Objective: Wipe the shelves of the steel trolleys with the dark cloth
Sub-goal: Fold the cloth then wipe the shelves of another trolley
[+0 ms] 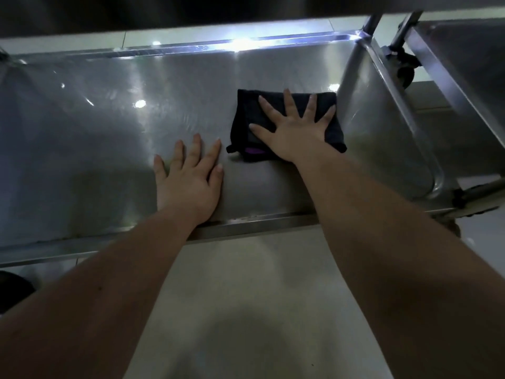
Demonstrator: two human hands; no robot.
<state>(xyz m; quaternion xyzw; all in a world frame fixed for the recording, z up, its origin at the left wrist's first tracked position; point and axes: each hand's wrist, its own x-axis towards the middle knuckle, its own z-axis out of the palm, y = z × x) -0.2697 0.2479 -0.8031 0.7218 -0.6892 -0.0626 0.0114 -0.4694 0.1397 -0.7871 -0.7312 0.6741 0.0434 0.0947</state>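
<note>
A steel trolley shelf [95,138] spans the view, shiny with light reflections. A folded dark cloth [246,116] with a purple tag lies flat on the shelf's right part, near the raised right wall. My right hand [292,129] presses flat on the cloth with fingers spread wide. To the left of the cloth my left hand [188,179] rests palm down on the bare steel, just inside the shelf's front rim, holding nothing.
An upper shelf's edge [191,12] runs overhead at the top. A second steel trolley [464,67] stands to the right, with a black caster wheel [404,69] between the two. Pale floor tiles [246,296] lie below the front rim.
</note>
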